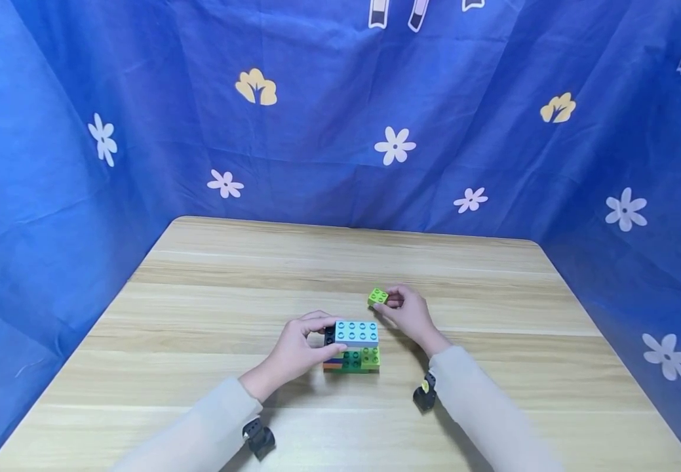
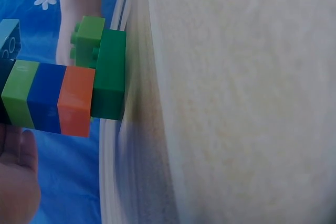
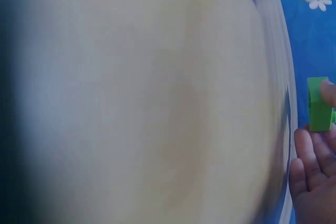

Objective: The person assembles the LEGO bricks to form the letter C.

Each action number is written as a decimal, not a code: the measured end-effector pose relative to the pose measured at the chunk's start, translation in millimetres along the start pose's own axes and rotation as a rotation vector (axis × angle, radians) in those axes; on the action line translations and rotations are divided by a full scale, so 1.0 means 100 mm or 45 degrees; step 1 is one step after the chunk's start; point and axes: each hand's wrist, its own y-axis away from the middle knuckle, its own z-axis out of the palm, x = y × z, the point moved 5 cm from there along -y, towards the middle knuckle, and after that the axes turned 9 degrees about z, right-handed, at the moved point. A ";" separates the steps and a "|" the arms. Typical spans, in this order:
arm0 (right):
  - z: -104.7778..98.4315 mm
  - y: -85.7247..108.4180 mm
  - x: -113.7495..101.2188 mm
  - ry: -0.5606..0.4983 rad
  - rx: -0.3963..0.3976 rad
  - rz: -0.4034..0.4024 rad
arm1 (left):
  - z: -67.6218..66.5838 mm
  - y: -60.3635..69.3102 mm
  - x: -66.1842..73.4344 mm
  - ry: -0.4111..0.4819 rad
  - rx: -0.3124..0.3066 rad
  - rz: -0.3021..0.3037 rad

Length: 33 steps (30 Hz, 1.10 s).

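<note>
My left hand grips the upper part of a small structure of toy building bricks, thumb in front and fingers behind. A light blue brick spans its top, beside a black brick. The left wrist view shows a column of lime, blue and orange bricks next to a dark green brick, which carries another lime brick. Beyond the structure, to the right, my right hand pinches a separate lime green brick with four studs, between thumb and fingers.
The structure is on a light wood-grain table. A blue curtain with white flowers and yellow plant shapes surrounds its back and sides. Small black devices are strapped at both sleeves.
</note>
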 end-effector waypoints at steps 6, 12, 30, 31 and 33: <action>-0.03 0.21 0.00 -0.108 -0.041 -0.072 | -0.01 0.01 -0.05 0.021 0.000 0.021; -0.03 0.41 -0.04 -0.220 -0.109 -0.153 | -0.02 0.01 -0.05 0.018 0.005 0.023; -0.05 0.83 -0.20 -0.295 -0.266 -0.408 | -0.07 -0.04 0.41 -0.055 -0.033 0.057; -0.06 0.84 -0.20 -0.304 -0.265 -0.429 | -0.07 -0.04 0.41 -0.057 -0.034 0.059; -0.07 0.84 -0.21 -0.316 -0.263 -0.459 | -0.06 -0.04 0.40 -0.057 -0.037 0.048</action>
